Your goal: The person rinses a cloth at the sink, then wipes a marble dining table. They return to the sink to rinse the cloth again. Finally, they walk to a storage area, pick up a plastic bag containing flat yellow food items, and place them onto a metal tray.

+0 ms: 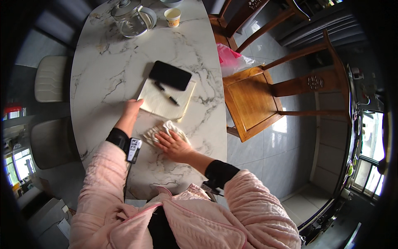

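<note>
My left hand (131,109) is at the left corner of a cream-coloured notebook (155,104), thumb on the corner and the other fingers mostly hidden. A black smartphone (170,75) lies across the notebook's far edge, dark face up. Below the phone, a black pen (167,93) with a pale band rests slantwise on the cover. Just nearer to me, my right hand (174,147) presses on a crumpled whitish cloth (169,127) against the table, fingers spread over it. The cloth and the notebook are close together but look apart.
The marble-patterned table (102,68) has a rounded outline. At its far end stand a glass kettle (132,21), a paper cup (172,17) and part of a bowl (171,2). A wooden chair (252,99) is at the right, a plastic bag (233,60) beside it. Padded seats (52,79) line the left.
</note>
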`<state>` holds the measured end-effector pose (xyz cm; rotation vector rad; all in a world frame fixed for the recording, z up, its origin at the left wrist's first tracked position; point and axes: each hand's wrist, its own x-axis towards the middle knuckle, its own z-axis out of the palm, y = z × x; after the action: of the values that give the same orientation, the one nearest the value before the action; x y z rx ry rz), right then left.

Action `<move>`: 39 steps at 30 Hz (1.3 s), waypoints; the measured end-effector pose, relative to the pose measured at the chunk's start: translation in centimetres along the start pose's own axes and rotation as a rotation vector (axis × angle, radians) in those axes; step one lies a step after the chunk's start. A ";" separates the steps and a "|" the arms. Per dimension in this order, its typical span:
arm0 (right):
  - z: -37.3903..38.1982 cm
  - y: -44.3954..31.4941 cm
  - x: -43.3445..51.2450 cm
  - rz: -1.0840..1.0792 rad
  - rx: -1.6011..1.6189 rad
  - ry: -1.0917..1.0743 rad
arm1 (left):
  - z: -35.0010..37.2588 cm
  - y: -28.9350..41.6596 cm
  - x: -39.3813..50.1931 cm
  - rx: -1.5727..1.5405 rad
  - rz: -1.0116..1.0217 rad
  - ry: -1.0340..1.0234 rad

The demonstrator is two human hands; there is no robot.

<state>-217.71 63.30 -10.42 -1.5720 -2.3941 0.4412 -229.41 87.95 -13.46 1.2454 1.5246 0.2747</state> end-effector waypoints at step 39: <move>-4.7 12.1 16.2 -0.017 -0.181 -0.066 | -15.8 -22.4 -15.7 0.432 -0.100 0.395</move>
<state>-212.06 83.29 -10.07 -1.6334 -2.5584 0.2832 -257.07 72.63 -14.58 1.5043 2.0577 0.1318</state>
